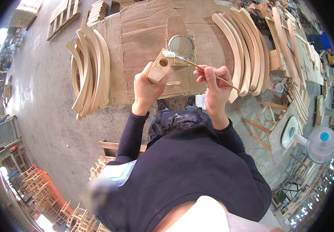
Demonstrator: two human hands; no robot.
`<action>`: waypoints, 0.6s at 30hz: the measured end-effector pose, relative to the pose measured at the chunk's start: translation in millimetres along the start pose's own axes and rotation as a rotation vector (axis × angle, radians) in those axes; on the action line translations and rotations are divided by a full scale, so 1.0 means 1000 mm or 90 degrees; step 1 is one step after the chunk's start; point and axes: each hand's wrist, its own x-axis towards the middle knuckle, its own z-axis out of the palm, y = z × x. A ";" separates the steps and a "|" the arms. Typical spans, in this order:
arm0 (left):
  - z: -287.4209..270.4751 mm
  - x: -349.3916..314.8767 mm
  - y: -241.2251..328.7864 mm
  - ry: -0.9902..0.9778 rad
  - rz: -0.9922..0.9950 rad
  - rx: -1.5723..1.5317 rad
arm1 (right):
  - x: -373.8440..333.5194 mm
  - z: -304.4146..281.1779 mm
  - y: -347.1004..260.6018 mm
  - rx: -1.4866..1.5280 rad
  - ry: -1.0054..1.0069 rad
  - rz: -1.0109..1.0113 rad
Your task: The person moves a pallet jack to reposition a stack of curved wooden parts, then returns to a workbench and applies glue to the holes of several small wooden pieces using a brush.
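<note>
My left hand [147,88] is closed round a pale wooden piece [160,72] with a round hole in its end face. White glue [168,54] coats the far corner of that face. Between the thumb and fingers of my right hand [216,87] is a thin wooden brush [201,68], its white, wet tip touching or very close to the glued corner. Just beyond the piece, a round pot of pale glue [180,45] stands on a small square of board [193,35] on the cardboard-covered table [140,31].
Curved wooden parts [104,69] are stacked at the table's left end, and more curved parts [248,50] at its right. A wooden stool frame [259,123] and a white fan [317,145] stand on the right. Stacked wooden chairs [43,185] are at the lower left.
</note>
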 end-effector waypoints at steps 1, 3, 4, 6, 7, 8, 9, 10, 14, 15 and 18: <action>0.000 0.000 -0.001 0.000 0.001 -0.008 | 0.000 0.000 0.000 0.005 -0.001 0.003; 0.001 0.000 -0.001 -0.005 0.002 -0.018 | 0.000 0.000 -0.001 0.016 -0.002 0.011; 0.000 0.000 0.000 -0.009 0.000 -0.020 | 0.000 0.000 -0.001 0.019 -0.003 0.013; 0.000 0.000 0.003 -0.015 -0.004 -0.021 | 0.000 0.000 -0.001 0.025 -0.006 0.018; -0.001 0.000 0.005 -0.015 -0.007 -0.020 | 0.000 0.000 -0.002 0.029 -0.011 0.022; 0.000 0.000 0.006 -0.015 -0.010 -0.019 | -0.001 0.001 -0.002 0.034 -0.015 0.025; 0.000 0.000 0.006 -0.015 -0.009 -0.023 | -0.001 0.001 -0.003 0.038 -0.020 0.029; 0.000 0.000 0.006 -0.014 -0.007 -0.026 | -0.002 0.001 -0.003 0.037 -0.031 0.027; 0.002 0.000 0.003 0.005 -0.009 -0.010 | -0.008 0.002 -0.005 0.028 -0.078 0.033; 0.001 0.000 0.004 0.000 -0.011 -0.011 | -0.010 0.002 -0.006 0.025 -0.090 0.037; -0.001 0.001 0.005 -0.010 -0.011 -0.014 | -0.015 0.002 -0.006 0.025 -0.117 0.039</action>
